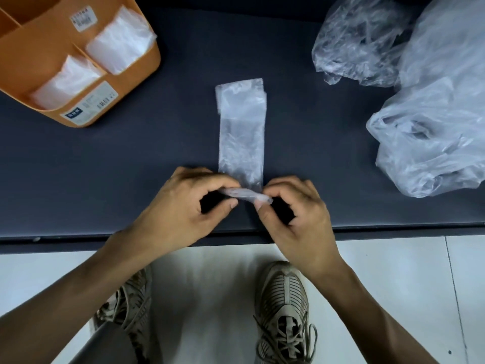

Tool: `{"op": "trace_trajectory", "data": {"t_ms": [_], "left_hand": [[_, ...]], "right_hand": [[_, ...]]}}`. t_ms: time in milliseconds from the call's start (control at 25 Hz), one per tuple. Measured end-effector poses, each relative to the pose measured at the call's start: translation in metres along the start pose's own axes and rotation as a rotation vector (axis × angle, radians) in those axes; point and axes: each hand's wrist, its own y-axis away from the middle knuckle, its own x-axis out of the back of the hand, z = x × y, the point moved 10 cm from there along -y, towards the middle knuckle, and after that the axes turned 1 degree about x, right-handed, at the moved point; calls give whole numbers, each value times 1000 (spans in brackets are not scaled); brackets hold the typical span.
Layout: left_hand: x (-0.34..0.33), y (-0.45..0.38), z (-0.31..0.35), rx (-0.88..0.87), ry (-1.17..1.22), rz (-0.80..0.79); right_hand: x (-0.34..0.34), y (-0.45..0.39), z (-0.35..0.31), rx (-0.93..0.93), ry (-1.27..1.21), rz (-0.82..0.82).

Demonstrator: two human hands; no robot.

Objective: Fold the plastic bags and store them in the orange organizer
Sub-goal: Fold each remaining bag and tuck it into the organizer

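A clear plastic bag [241, 132], folded into a long narrow strip, lies on the dark table [157, 158] pointing away from me. Its near end is rolled or folded up between my hands. My left hand [181, 208] pinches the left side of that rolled end with thumb and curled fingers. My right hand [294, 214] pinches its right side. The orange organizer [47, 56] stands at the far left, with folded bags [120, 40] in two of its front compartments.
A heap of crumpled clear bags [425, 106] fills the table's right side. The table's front edge [105, 237] runs just below my hands. Beyond it is pale tiled floor [210, 298] and my two shoes.
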Motion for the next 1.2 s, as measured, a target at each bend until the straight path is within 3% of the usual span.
{"op": "trace_trajectory", "data": {"t_ms": [120, 240, 400, 640, 760, 840, 920, 1040, 1200], "left_hand": [[13, 2, -8, 131, 157, 128], [19, 2, -12, 200, 91, 231], [19, 1, -27, 328, 65, 243], [18, -9, -36, 469, -2, 191], [16, -11, -42, 556, 26, 159], [16, -12, -45, 597, 74, 149], [17, -12, -47, 626, 130, 149], [17, -12, -41, 543, 83, 132], [16, -12, -17, 141, -326, 162]], "right_hand": [[-2, -10, 8, -110, -42, -54], [-2, -22, 6, -126, -54, -74], [-10, -31, -2, -134, -60, -97], [-12, -40, 7, -171, 215, -54], [-4, -39, -18, 68, 281, 38], [-16, -32, -29, 244, 307, -49], [-28, -30, -23, 272, 391, -123], [-31, -34, -15, 246, 445, -105], [-32, -38, -17, 266, 452, -101]]}}
